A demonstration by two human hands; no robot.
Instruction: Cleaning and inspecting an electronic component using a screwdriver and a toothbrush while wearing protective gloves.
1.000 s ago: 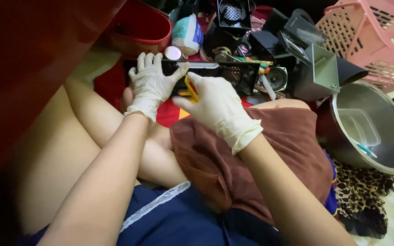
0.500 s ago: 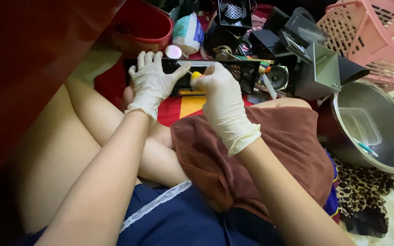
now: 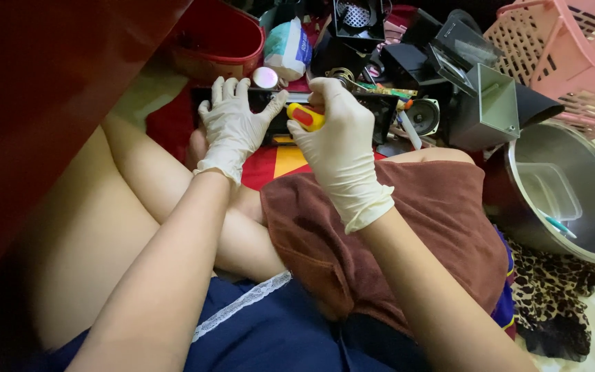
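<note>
A white and blue soft pack (image 3: 288, 48) stands beside a red bucket (image 3: 216, 43) at the top. Just below, a black box (image 3: 325, 114) lies across the red mat (image 3: 280, 158), long and low, its middle hidden. The left hand (image 3: 232, 127), gloved, rests spread flat on its left end. The right hand (image 3: 339, 141), gloved, is closed around a yellow and red screwdriver (image 3: 305, 117) over it. A steel bowl (image 3: 590, 234) at right holds a clear tub (image 3: 552, 193); a pink basket (image 3: 573, 48) stands behind.
</note>
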